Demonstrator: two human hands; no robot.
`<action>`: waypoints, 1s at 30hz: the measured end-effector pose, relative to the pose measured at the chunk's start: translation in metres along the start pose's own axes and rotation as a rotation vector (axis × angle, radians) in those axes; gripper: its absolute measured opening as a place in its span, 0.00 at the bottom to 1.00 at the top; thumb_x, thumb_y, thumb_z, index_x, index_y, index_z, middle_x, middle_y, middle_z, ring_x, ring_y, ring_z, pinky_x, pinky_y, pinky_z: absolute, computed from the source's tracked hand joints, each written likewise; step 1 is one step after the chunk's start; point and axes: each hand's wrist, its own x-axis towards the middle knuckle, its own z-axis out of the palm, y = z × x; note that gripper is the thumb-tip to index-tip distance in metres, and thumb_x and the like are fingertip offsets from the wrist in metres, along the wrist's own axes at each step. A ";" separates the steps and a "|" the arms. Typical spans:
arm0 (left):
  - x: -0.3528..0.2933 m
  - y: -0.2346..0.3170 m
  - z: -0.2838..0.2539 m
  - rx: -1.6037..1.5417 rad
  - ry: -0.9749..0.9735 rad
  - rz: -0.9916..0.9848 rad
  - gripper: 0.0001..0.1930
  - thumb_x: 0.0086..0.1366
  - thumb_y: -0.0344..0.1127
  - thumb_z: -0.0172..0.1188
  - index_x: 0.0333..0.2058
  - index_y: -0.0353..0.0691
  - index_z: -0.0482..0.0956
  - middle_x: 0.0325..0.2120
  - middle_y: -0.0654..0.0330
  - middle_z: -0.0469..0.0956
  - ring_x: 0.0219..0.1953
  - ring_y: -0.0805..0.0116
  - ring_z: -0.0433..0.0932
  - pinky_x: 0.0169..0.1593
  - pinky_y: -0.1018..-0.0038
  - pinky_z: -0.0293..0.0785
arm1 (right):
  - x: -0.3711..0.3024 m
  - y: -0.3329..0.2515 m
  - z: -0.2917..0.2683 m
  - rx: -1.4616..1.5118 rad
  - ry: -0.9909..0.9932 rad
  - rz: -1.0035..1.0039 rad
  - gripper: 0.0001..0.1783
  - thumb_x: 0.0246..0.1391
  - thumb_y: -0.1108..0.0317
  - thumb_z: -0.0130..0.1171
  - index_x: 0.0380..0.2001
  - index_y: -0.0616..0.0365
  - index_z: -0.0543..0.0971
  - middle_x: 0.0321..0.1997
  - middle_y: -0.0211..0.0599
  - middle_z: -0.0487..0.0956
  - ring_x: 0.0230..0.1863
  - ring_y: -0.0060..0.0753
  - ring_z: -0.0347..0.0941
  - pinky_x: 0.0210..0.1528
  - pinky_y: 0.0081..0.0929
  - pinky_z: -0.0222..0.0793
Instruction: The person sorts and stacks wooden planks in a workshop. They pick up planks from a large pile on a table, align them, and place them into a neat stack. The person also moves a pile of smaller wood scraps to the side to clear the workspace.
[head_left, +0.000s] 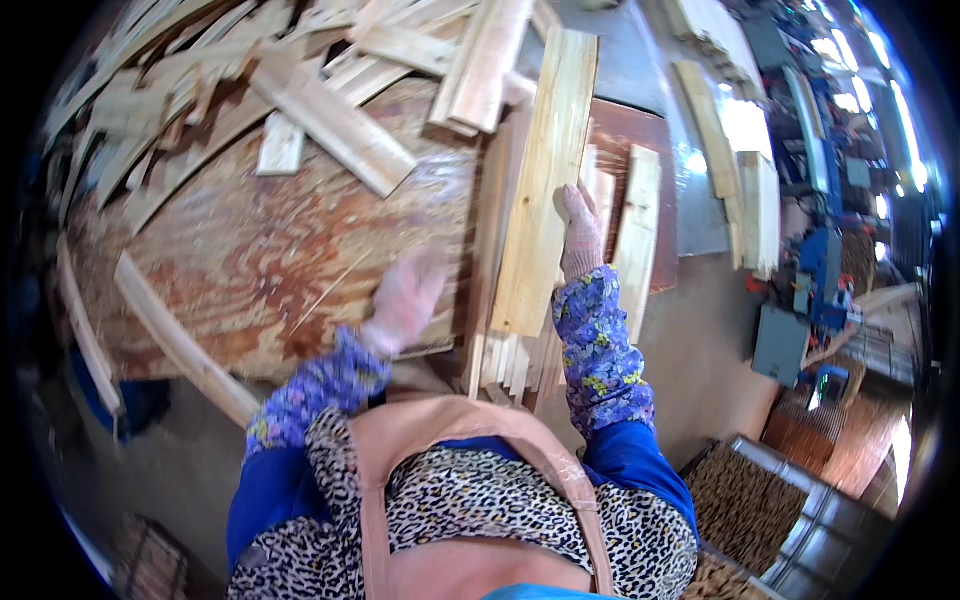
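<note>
A long, pale wooden board (545, 190) stretches away from me near the middle, tilted slightly to the right at its far end. My right hand (583, 232), in what looks like a pinkish knit glove, grips its right edge with the thumb on the upper face. To the left, my left hand (408, 295) hovers over a worn plywood tabletop (270, 250), apart from the board. Motion smears its fingers. A thin wood sliver (330, 292) lies beside it. Below the held board, stacked wood strips (508, 362) show their ends.
Loose boards (330, 120) are heaped across the table's far left. One long strip (185, 340) overhangs its near left edge. More boards (638, 230) lie right of my right arm. Crates of small wood pieces (745, 505) sit at the lower right, below blue machinery (820, 265).
</note>
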 end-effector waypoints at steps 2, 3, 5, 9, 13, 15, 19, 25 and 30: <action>0.037 0.009 -0.019 -0.220 0.128 0.067 0.22 0.77 0.41 0.60 0.61 0.30 0.78 0.53 0.52 0.86 0.57 0.60 0.83 0.65 0.66 0.74 | -0.001 0.024 0.041 0.021 -0.134 0.037 0.36 0.68 0.59 0.63 0.74 0.61 0.68 0.63 0.41 0.81 0.58 0.37 0.81 0.62 0.38 0.79; 0.049 0.010 -0.030 -0.419 0.151 0.061 0.21 0.77 0.40 0.60 0.60 0.30 0.79 0.51 0.55 0.87 0.55 0.63 0.83 0.63 0.68 0.75 | -0.008 0.032 0.067 0.029 -0.182 0.075 0.35 0.68 0.61 0.63 0.74 0.63 0.68 0.64 0.41 0.80 0.59 0.36 0.80 0.63 0.36 0.77; 0.052 0.034 -0.061 -0.345 0.017 -0.053 0.20 0.77 0.39 0.60 0.58 0.29 0.80 0.50 0.57 0.86 0.52 0.66 0.82 0.61 0.69 0.75 | -0.024 0.036 0.119 0.031 -0.275 0.130 0.35 0.68 0.65 0.63 0.74 0.67 0.67 0.66 0.41 0.79 0.61 0.32 0.78 0.65 0.32 0.74; 0.013 0.056 -0.116 -0.352 0.389 -0.086 0.17 0.76 0.37 0.60 0.53 0.29 0.83 0.47 0.58 0.86 0.48 0.69 0.81 0.57 0.70 0.76 | -0.056 0.055 0.183 -0.434 -0.496 0.169 0.33 0.70 0.64 0.62 0.73 0.65 0.69 0.69 0.41 0.78 0.63 0.31 0.77 0.67 0.30 0.71; -0.072 -0.015 -0.197 -0.180 0.786 0.081 0.19 0.78 0.42 0.56 0.53 0.30 0.84 0.43 0.57 0.85 0.46 0.65 0.81 0.54 0.69 0.76 | -0.067 0.080 0.152 -0.956 -0.643 -0.091 0.34 0.64 0.59 0.65 0.72 0.52 0.73 0.57 0.48 0.86 0.57 0.40 0.85 0.62 0.33 0.75; -0.135 -0.031 -0.239 0.063 0.950 -0.025 0.22 0.80 0.47 0.53 0.50 0.31 0.84 0.39 0.57 0.84 0.43 0.64 0.80 0.51 0.68 0.76 | -0.084 0.055 0.156 -1.077 -0.638 -0.112 0.32 0.64 0.59 0.65 0.69 0.54 0.75 0.51 0.45 0.89 0.53 0.43 0.86 0.59 0.37 0.78; -0.202 -0.055 -0.308 0.212 1.214 -0.289 0.26 0.80 0.53 0.52 0.48 0.32 0.84 0.34 0.58 0.82 0.37 0.64 0.78 0.47 0.65 0.76 | -0.081 0.083 0.109 -1.091 -0.656 -0.149 0.32 0.64 0.57 0.67 0.69 0.53 0.76 0.46 0.47 0.89 0.49 0.45 0.86 0.56 0.40 0.79; -0.137 -0.041 -0.343 1.145 1.229 -0.242 0.26 0.74 0.49 0.60 0.58 0.32 0.80 0.55 0.42 0.82 0.60 0.43 0.78 0.66 0.54 0.70 | -0.082 0.074 0.100 -1.562 -0.843 -0.348 0.31 0.64 0.47 0.62 0.65 0.50 0.76 0.43 0.52 0.87 0.47 0.57 0.84 0.51 0.53 0.77; 0.060 -0.056 -0.265 0.065 0.829 0.067 0.25 0.74 0.45 0.58 0.62 0.34 0.79 0.61 0.45 0.79 0.65 0.52 0.74 0.70 0.61 0.66 | -0.084 0.070 0.103 -1.819 -0.828 -0.183 0.32 0.64 0.45 0.62 0.67 0.44 0.74 0.44 0.48 0.87 0.48 0.54 0.84 0.51 0.50 0.77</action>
